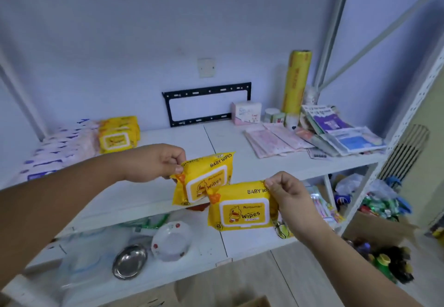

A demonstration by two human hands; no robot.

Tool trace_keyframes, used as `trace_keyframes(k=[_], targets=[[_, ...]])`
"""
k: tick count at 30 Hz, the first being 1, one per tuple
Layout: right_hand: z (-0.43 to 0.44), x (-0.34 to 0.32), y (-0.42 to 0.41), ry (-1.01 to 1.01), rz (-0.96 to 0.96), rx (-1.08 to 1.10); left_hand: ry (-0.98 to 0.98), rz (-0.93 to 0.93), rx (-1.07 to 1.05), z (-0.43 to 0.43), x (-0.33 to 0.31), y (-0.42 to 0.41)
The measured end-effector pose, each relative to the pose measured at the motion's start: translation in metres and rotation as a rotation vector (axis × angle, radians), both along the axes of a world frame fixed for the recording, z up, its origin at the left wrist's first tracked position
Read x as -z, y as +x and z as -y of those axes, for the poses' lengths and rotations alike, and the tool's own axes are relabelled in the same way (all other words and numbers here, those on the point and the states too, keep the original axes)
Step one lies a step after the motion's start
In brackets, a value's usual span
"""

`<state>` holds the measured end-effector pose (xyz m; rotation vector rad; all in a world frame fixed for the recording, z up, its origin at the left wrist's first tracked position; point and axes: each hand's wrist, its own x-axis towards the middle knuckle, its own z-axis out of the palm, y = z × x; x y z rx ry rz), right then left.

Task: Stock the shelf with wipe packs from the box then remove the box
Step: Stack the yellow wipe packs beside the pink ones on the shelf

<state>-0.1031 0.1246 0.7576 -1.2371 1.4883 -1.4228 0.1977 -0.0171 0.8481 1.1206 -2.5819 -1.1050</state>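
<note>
Two packs in the air! The upper wipe pack (204, 182) hangs from the left hand (156, 162), thumb and fingers pinching its top-left corner. The lower wipe pack (242, 208) dangles from the right hand (288, 191), pinched at its top edge. Both hover in front of the shelf (168, 143), not yet set down. A yellow stack (119, 134) already sits back left, so stocking looks underway. A cardboard corner (254, 301) peeks in below, probably the box, yet to be removed.

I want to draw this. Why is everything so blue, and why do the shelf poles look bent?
Head view: a bluish cast covers the white shelf and wall; the wide-angle lens leans and bows the pole near the edge; the upper yellow wipe pack and lower yellow wipe pack read sharp, while the white packs at left smear.
</note>
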Motion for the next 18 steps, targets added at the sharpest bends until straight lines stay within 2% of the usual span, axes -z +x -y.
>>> trace_keyframes(k=[7,12,18], targets=[[0.066,-0.017,0.094,0.009,0.02,-0.063,-0.096,-0.009,-0.057,0.048,-0.002,0.097],[0.113,-0.009,0.173,0.019,0.033,-0.083,-0.041,0.005,-0.044,0.097,0.011,0.173],[0.162,0.008,0.236,0.054,0.066,-0.1,-0.014,0.043,-0.076,0.15,0.029,0.224]])
